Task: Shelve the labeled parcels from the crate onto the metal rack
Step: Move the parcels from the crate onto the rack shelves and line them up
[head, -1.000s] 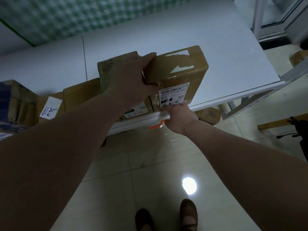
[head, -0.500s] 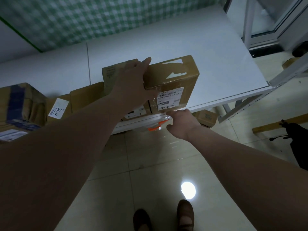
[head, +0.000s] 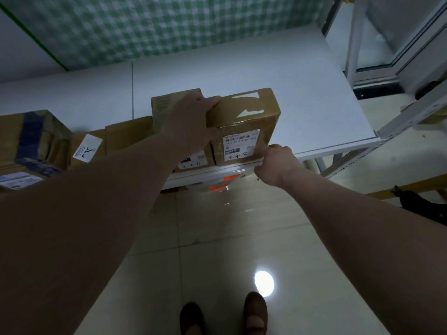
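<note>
Nearest, bare floor tiles below both forearms: free room for stepping back, nothing underfoot but the shoes.

Right hand loosely curled, fingertips touching the lower front corner of the labeled parcel at the shelf's front edge; no closed grip there, more a nudge or steadying touch. Left hand spread over the parcel's top left edge, grip clamped across that corner, thumb on the front face.

Parcel apparently resting on the white shelf of the metal rack, label facing out, front face about flush with the lip. Probably placed already, only squaring up and letting go left for this one.

Left of the left-hand grip, touching the parcel, a second carton with a handwritten tag; further left, more shelved boxes, one with a white sticker, and a blue-taped carton. So several shelved; crate out of view, remaining count impossible to tell.

Right of the right hand, open shelf out to the corner post. Beyond both grips, clear shelf back to the green checked wall: plenty of depth for pushing in.
</note>
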Demonstrator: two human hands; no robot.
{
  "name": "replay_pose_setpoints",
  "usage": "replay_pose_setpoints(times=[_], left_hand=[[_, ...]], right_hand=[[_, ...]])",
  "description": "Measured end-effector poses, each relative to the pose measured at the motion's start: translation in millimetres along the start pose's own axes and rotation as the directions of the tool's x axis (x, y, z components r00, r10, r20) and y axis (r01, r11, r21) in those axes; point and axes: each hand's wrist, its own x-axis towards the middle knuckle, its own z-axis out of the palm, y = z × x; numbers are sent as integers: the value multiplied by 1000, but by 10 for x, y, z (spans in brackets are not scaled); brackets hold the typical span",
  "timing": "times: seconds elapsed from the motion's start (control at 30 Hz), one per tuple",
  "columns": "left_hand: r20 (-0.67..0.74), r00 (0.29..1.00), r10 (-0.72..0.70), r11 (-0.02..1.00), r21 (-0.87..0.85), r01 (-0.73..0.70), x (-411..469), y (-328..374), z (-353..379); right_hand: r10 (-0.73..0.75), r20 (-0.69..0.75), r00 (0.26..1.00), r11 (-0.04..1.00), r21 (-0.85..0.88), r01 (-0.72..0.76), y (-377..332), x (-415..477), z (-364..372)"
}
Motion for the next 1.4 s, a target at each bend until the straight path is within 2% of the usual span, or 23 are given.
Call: replay_pose_setpoints(times=[0.33, 0.43, 0.53, 0.67, 0.73, 0.83, 1.0, 1.1, 1.27, 1.4], left_hand=[[28, 997, -74, 996, -50, 76, -92, 50, -70], [18, 989, -144, 974, -173, 144, -241, 35, -201], [22, 964, -265, 908, -330, 257, -568, -3, -383], [62, 935, -349, 833, -436, 340, -1133, -132, -540], [83, 907, -414, 755, -526, 393, -1422, -226, -597], [124, 854, -505, 669, -569, 478, -1886, -409, -660], [168, 705, -689, 475, -630, 614, -2692, -825, -764], [189, 625, -757, 357, -683, 638, -3179, -1103, -861], [225, 535, -814, 209, -746, 633, -4015, -1646, -1032], [192, 500, -845, 188, -769, 612, -4709, -2123, -1155]], right_hand=[[-32, 48, 998, 999, 15, 31, -28, -171, 16], [-26, 64, 998, 997, 68, 21, -100, -313, 17], [-40, 99, 994, 991, 133, 27, -245, -496, 25], [-103, 140, 985, 975, 209, 72, -551, -780, 62], [-136, 165, 977, 968, 233, 96, -726, -926, 109], [-187, 202, 961, 969, 196, 147, -1014, -1141, 195], [-268, 252, 930, 956, 185, 226, -1607, -1550, 341], [-299, 281, 912, 946, 213, 245, -2018, -1795, 462], [-356, 293, 887, 929, 213, 303, -2800, -2216, 746], [-394, 311, 865, 916, 212, 341, -3515, -2599, 1052]])
